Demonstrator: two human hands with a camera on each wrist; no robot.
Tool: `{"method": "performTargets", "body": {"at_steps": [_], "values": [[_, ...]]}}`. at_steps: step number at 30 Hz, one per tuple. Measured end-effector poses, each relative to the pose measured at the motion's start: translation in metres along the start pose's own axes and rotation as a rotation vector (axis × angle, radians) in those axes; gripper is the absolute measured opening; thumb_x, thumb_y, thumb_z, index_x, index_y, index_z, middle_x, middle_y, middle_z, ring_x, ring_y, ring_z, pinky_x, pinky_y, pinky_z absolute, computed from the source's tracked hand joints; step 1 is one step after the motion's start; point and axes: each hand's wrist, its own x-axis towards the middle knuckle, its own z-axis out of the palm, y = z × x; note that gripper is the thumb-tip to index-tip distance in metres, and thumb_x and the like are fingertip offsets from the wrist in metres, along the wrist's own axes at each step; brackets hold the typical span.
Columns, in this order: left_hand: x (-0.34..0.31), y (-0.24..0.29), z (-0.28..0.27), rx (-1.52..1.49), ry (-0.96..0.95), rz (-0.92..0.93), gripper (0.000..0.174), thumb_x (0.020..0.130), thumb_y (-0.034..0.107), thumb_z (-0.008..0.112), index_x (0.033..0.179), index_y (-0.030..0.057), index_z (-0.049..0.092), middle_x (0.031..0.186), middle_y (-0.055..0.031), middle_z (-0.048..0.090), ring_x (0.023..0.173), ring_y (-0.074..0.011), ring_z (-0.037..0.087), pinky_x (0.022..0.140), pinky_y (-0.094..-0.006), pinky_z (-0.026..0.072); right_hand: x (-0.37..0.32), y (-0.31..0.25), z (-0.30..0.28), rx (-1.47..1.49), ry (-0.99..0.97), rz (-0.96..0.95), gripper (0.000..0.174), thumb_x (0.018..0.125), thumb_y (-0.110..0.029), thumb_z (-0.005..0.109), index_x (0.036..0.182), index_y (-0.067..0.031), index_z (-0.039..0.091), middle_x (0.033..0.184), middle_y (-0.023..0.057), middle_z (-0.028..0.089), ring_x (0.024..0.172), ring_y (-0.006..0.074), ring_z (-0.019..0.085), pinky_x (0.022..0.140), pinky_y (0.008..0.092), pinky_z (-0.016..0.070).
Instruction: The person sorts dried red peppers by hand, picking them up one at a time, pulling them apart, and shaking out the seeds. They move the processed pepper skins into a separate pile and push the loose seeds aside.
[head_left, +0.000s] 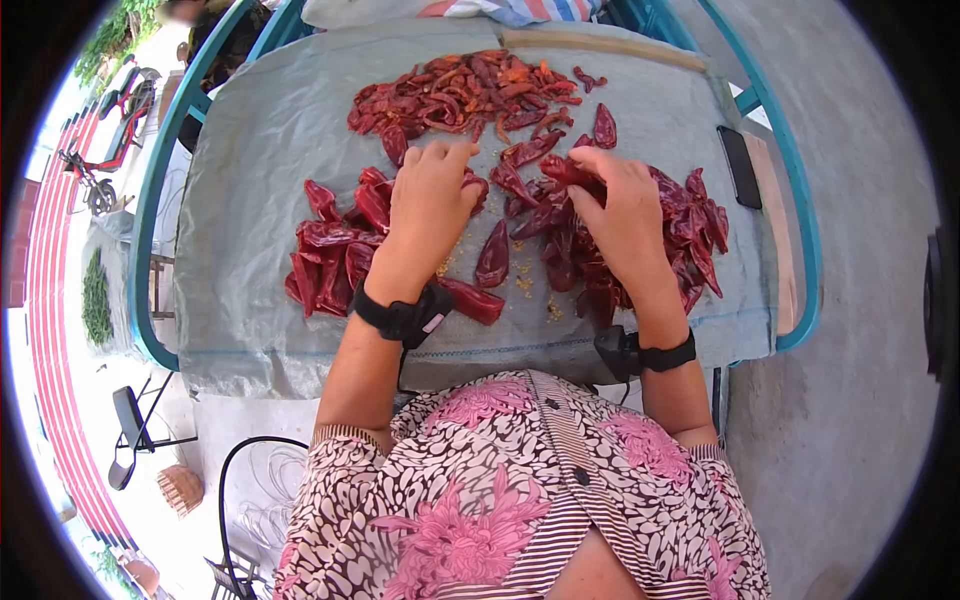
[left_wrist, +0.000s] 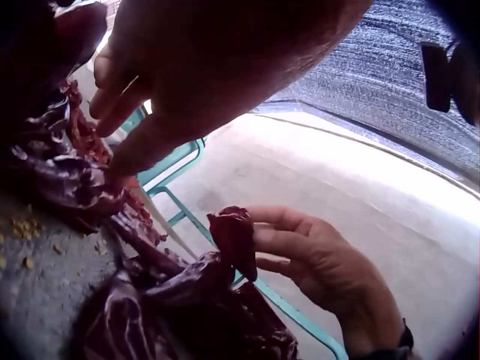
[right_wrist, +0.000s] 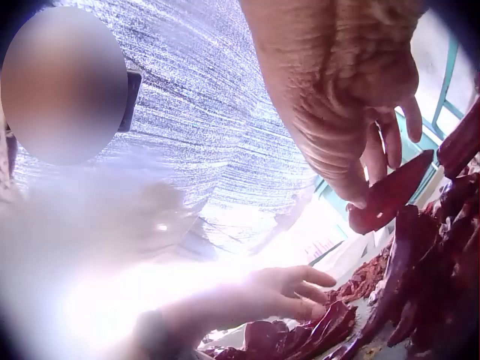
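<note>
Right hand (head_left: 622, 215) is pinching a dried chili (left_wrist: 234, 236) between thumb and fingers; left hand (head_left: 432, 205) is lying palm-down, fingers loose, on the chili pile (head_left: 335, 250) near the sheet's (head_left: 260, 140) front edge.

Two hands: left hand (head_left: 430, 205), right hand (head_left: 625, 215). Three heaps of dried red chillies: far heap (head_left: 460, 95), left heap (head_left: 335, 250), right heap (head_left: 690, 235); pods per heap too many to count. One pod (right_wrist: 390, 196) pinched in right hand. One grey sheet (head_left: 260, 150), one desk (head_left: 147, 210), one black phone (head_left: 739, 165), two black wrist bands (head_left: 400, 318).
</note>
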Motion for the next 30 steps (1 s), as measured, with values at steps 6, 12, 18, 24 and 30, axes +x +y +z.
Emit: {"method": "performTargets", "body": {"at_steps": [6, 12, 18, 24, 30], "values": [[-0.003, -0.016, 0.012, 0.208, -0.112, 0.048, 0.042, 0.078, 0.008, 0.077, 0.118, 0.0114, 0.066, 0.1, -0.0108, 0.066, 0.102, -0.0348, 0.059, 0.088, -0.0478, 0.0476, -0.009, -0.009, 0.009, 0.001, 0.078, -0.224, 0.032, 0.079, -0.007, 0.074, 0.111, -0.0135, 0.071, 0.115, 0.0054, 0.07, 0.112, 0.0309, 0.06, 0.1, 0.0444, 0.0464], [-0.002, -0.013, 0.003, 0.191, -0.102, 0.128, 0.036, 0.077, 0.008, 0.077, 0.112, 0.0107, 0.066, 0.098, -0.0108, 0.067, 0.101, -0.034, 0.06, 0.088, -0.0463, 0.0477, -0.03, -0.017, 0.053, -0.082, -0.174, -0.564, 0.029, 0.075, -0.009, 0.073, 0.103, -0.0159, 0.071, 0.104, 0.0016, 0.069, 0.114, 0.025, 0.058, 0.103, 0.0441, 0.0439], [0.002, -0.003, -0.015, -0.108, -0.106, -0.039, 0.032, 0.082, 0.011, 0.076, 0.11, 0.0062, 0.061, 0.095, -0.013, 0.069, 0.091, -0.0333, 0.066, 0.08, -0.0443, 0.0514, -0.032, -0.02, 0.061, -0.08, -0.22, -0.499, 0.027, 0.079, -0.013, 0.074, 0.106, -0.0156, 0.071, 0.097, 0.003, 0.07, 0.107, 0.0253, 0.06, 0.103, 0.0443, 0.0428], [0.0, 0.013, -0.028, -0.091, -0.103, -0.183, 0.028, 0.088, 0.016, 0.075, 0.111, 0.0049, 0.063, 0.094, -0.0131, 0.071, 0.082, -0.0327, 0.067, 0.076, -0.0447, 0.052, -0.026, -0.019, 0.019, 0.16, -0.07, -0.132, 0.039, 0.087, -0.013, 0.074, 0.126, -0.0123, 0.066, 0.098, 0.0082, 0.071, 0.096, 0.03, 0.064, 0.096, 0.0451, 0.0451], [0.0, 0.005, -0.012, 0.119, -0.135, -0.002, 0.043, 0.085, 0.021, 0.08, 0.123, 0.0095, 0.064, 0.105, -0.0109, 0.072, 0.097, -0.0327, 0.064, 0.086, -0.0456, 0.0487, -0.026, 0.003, 0.009, 0.006, 0.219, 0.013, 0.046, 0.087, -0.012, 0.074, 0.131, -0.0101, 0.062, 0.111, 0.01, 0.071, 0.107, 0.0295, 0.064, 0.097, 0.0446, 0.0448]]}}
